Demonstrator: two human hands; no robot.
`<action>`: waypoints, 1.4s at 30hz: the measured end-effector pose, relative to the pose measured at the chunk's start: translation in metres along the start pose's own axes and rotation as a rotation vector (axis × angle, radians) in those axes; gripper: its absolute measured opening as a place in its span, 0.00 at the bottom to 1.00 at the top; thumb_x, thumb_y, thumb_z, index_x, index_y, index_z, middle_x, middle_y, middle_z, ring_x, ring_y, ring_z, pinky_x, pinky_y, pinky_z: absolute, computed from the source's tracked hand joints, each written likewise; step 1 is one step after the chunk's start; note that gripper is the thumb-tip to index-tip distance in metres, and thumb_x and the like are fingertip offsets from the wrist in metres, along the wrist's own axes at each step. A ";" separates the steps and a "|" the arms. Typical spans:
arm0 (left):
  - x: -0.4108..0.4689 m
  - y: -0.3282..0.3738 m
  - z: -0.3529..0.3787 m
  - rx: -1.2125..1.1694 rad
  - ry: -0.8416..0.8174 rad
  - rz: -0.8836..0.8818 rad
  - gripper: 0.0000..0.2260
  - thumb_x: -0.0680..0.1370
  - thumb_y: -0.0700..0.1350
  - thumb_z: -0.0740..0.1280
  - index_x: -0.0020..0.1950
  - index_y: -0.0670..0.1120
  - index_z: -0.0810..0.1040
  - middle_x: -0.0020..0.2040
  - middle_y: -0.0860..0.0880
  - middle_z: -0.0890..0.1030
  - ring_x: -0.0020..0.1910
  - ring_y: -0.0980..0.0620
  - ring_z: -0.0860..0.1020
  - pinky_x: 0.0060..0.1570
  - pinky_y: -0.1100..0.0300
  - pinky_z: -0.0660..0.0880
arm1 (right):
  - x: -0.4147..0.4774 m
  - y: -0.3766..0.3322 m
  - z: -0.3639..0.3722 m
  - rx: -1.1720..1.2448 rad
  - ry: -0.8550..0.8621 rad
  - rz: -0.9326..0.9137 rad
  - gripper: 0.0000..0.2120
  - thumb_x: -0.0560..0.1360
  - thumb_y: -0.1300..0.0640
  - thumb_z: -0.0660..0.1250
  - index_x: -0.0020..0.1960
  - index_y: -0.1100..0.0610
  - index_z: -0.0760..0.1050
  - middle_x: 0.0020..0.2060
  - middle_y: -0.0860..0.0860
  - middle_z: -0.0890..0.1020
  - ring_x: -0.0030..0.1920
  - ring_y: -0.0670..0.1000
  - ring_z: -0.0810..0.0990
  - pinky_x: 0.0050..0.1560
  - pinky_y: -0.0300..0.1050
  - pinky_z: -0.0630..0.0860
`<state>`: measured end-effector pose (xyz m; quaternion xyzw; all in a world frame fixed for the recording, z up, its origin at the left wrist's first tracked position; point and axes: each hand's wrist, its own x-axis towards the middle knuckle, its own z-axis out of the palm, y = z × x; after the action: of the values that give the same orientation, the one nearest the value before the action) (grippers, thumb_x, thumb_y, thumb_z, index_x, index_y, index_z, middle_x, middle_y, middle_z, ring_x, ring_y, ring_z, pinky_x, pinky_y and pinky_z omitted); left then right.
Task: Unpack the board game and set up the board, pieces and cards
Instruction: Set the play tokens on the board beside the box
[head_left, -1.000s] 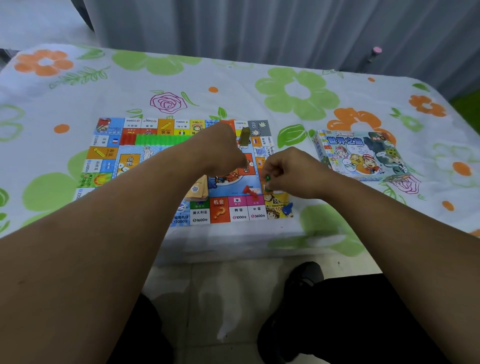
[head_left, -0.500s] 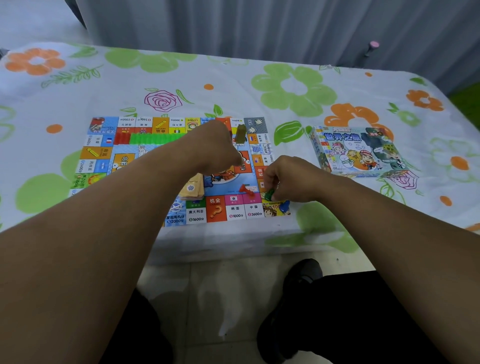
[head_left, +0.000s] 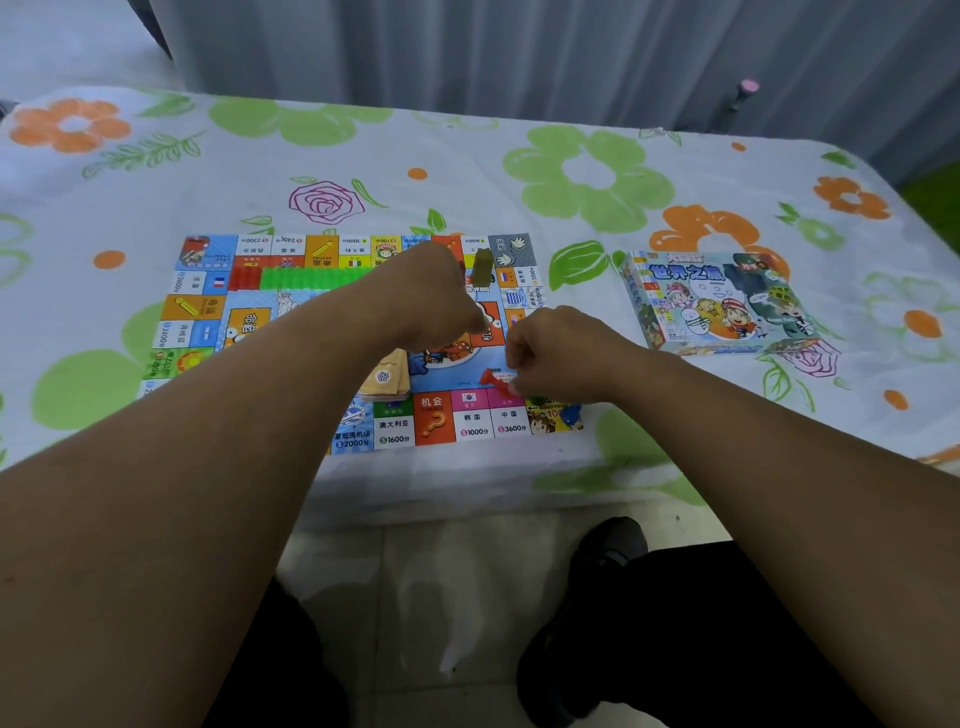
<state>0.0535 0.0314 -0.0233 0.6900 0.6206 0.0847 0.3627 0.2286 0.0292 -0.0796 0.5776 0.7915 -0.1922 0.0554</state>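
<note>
L hand (head_left: 441, 306) clenched over board (head_left: 197, 306) ctr, contents not discernible. R hand (head_left: 561, 353) pinching red piece (head_left: 491, 378) at its fingertips, near board edge. Card stack (head_left: 389, 376) beside L wrist; box (head_left: 717, 306) well right of R hand.

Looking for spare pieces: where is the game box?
In the head view, the game box lies flat on the flowered tablecloth, to the right of the board and the right hand.

Tablecloth (head_left: 467, 156) white, green-orange flowers; board (head_left: 249, 322) multicoloured squares; pawn (head_left: 491, 378) apparently red.
</note>
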 end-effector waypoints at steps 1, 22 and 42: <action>0.000 -0.001 0.000 -0.001 0.001 0.000 0.15 0.77 0.47 0.72 0.56 0.35 0.79 0.53 0.36 0.82 0.52 0.40 0.83 0.54 0.43 0.81 | 0.002 -0.002 0.003 -0.024 0.014 0.000 0.06 0.74 0.53 0.73 0.48 0.52 0.77 0.46 0.48 0.77 0.51 0.53 0.75 0.46 0.45 0.71; -0.003 -0.004 -0.002 0.013 0.007 0.000 0.16 0.78 0.46 0.72 0.58 0.35 0.79 0.52 0.36 0.83 0.49 0.41 0.83 0.52 0.46 0.80 | -0.009 -0.012 -0.032 0.123 0.000 0.029 0.09 0.70 0.66 0.75 0.37 0.56 0.77 0.34 0.47 0.80 0.37 0.49 0.78 0.37 0.43 0.73; -0.012 -0.003 0.002 0.043 -0.012 0.023 0.15 0.78 0.48 0.72 0.55 0.37 0.80 0.54 0.38 0.82 0.51 0.41 0.82 0.50 0.47 0.80 | -0.034 0.006 -0.002 -0.130 -0.040 0.059 0.13 0.69 0.58 0.76 0.35 0.48 0.73 0.38 0.49 0.80 0.45 0.53 0.78 0.32 0.40 0.64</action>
<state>0.0501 0.0192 -0.0224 0.7054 0.6120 0.0713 0.3503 0.2460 0.0012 -0.0688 0.5917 0.7838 -0.1503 0.1142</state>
